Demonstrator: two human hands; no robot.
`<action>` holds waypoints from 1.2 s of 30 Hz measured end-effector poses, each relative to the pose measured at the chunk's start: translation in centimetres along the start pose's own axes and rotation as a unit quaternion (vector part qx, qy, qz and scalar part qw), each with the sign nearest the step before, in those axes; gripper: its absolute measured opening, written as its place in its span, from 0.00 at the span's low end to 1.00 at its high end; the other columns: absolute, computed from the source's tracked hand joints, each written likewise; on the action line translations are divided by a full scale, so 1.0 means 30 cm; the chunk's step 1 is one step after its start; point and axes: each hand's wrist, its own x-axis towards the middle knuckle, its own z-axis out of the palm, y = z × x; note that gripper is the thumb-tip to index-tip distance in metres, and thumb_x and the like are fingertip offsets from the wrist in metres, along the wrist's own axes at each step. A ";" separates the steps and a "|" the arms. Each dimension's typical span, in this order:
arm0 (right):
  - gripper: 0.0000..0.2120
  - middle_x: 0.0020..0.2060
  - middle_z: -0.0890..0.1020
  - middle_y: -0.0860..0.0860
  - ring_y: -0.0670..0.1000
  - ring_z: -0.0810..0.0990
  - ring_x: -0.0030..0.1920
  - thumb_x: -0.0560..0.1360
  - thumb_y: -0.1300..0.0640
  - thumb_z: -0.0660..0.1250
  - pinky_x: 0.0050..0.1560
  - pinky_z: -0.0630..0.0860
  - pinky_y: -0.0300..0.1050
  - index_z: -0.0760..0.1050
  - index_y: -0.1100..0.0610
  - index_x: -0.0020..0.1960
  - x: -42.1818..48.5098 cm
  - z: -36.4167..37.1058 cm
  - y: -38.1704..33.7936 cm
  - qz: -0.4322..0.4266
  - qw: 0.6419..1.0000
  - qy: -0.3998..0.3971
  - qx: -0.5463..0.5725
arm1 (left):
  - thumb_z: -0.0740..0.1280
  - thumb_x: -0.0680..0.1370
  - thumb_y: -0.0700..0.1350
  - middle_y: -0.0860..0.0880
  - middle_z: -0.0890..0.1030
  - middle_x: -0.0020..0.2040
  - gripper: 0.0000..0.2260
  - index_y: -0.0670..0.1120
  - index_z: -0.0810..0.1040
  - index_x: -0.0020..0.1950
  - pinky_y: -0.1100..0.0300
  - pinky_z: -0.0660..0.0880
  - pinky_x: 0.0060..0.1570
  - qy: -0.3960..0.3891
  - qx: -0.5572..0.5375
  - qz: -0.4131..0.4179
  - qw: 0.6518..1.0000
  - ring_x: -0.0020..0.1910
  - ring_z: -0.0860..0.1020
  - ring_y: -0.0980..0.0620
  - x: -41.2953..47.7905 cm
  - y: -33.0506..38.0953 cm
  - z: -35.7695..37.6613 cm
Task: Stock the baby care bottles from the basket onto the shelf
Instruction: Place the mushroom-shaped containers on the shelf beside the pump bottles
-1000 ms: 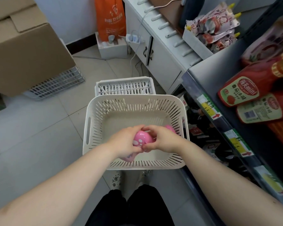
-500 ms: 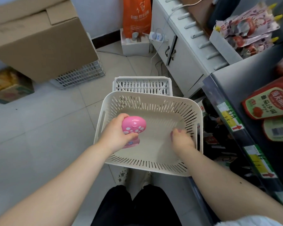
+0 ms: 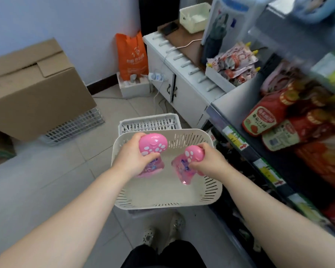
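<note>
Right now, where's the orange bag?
Head view, upper middle: the orange bag stands against the wall, in a white box on the floor, just left of the white cabinet.

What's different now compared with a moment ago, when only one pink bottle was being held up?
The right hand, which was reaching down into the basket, has taken hold of a second pink bottle and lifted it. The left hand has raised its own pink bottle higher. The basket stays in place on the floor, and no bottles remain visible inside it.
</note>
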 end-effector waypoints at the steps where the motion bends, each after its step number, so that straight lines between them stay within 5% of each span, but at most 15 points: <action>1: 0.27 0.48 0.75 0.46 0.46 0.79 0.47 0.67 0.60 0.75 0.40 0.82 0.42 0.69 0.49 0.62 -0.038 -0.029 -0.020 -0.011 1.000 0.017 0.009 | 0.76 0.69 0.51 0.53 0.73 0.51 0.28 0.50 0.69 0.65 0.58 0.73 0.52 -0.002 0.000 0.015 1.000 0.49 0.75 0.51 0.000 0.026 -0.018; 4: 0.27 0.50 0.77 0.45 0.42 0.78 0.46 0.67 0.57 0.76 0.35 0.76 0.33 0.71 0.48 0.63 -0.147 -0.107 -0.072 -0.042 0.996 0.076 0.019 | 0.76 0.69 0.53 0.53 0.73 0.52 0.29 0.51 0.67 0.65 0.56 0.75 0.51 -0.008 0.014 0.067 0.998 0.50 0.75 0.51 -0.005 0.116 -0.076; 11: 0.32 0.54 0.76 0.45 0.45 0.77 0.51 0.67 0.50 0.76 0.51 0.72 0.37 0.70 0.50 0.68 -0.407 -0.273 -0.161 -0.081 0.974 0.210 0.002 | 0.75 0.69 0.53 0.50 0.72 0.56 0.28 0.51 0.64 0.62 0.56 0.74 0.48 -0.024 0.019 0.186 0.982 0.52 0.75 0.49 -0.061 0.366 -0.193; 16: 0.32 0.56 0.78 0.44 0.40 0.78 0.49 0.66 0.48 0.77 0.42 0.71 0.27 0.70 0.48 0.68 -0.606 -0.383 -0.207 -0.105 0.958 0.265 0.015 | 0.76 0.69 0.52 0.51 0.73 0.53 0.26 0.52 0.65 0.59 0.59 0.73 0.44 -0.031 -0.014 0.246 0.969 0.49 0.75 0.52 -0.130 0.538 -0.256; 20: 0.27 0.50 0.81 0.43 0.42 0.81 0.47 0.66 0.50 0.77 0.45 0.76 0.33 0.74 0.47 0.62 -0.802 -0.478 -0.221 -0.120 0.936 0.327 0.051 | 0.77 0.67 0.51 0.54 0.75 0.49 0.25 0.51 0.68 0.57 0.64 0.71 0.39 -0.058 -0.049 0.318 0.945 0.45 0.75 0.59 -0.198 0.694 -0.279; 26: 0.22 0.47 0.85 0.47 0.46 0.84 0.46 0.66 0.53 0.79 0.49 0.82 0.45 0.78 0.49 0.58 -1.044 -0.583 -0.171 -0.132 0.907 0.387 0.100 | 0.79 0.63 0.54 0.53 0.79 0.49 0.24 0.54 0.71 0.53 0.50 0.78 0.51 -0.117 -0.076 0.389 0.911 0.49 0.79 0.52 -0.312 0.888 -0.233; 31: 0.20 0.46 0.85 0.49 0.47 0.85 0.45 0.67 0.58 0.78 0.43 0.81 0.41 0.78 0.52 0.57 -1.221 -0.659 -0.079 -0.135 0.885 0.430 0.120 | 0.79 0.64 0.51 0.50 0.79 0.50 0.25 0.51 0.71 0.55 0.52 0.79 0.49 -0.159 -0.090 0.441 0.879 0.49 0.80 0.52 -0.445 1.033 -0.149; 36: 0.19 0.46 0.85 0.49 0.48 0.85 0.46 0.66 0.59 0.78 0.48 0.82 0.47 0.78 0.49 0.55 -1.371 -0.759 0.053 -0.139 0.873 0.451 0.122 | 0.78 0.64 0.51 0.49 0.79 0.50 0.25 0.52 0.70 0.56 0.50 0.80 0.49 -0.200 -0.100 0.475 0.851 0.48 0.81 0.52 -0.567 1.170 -0.017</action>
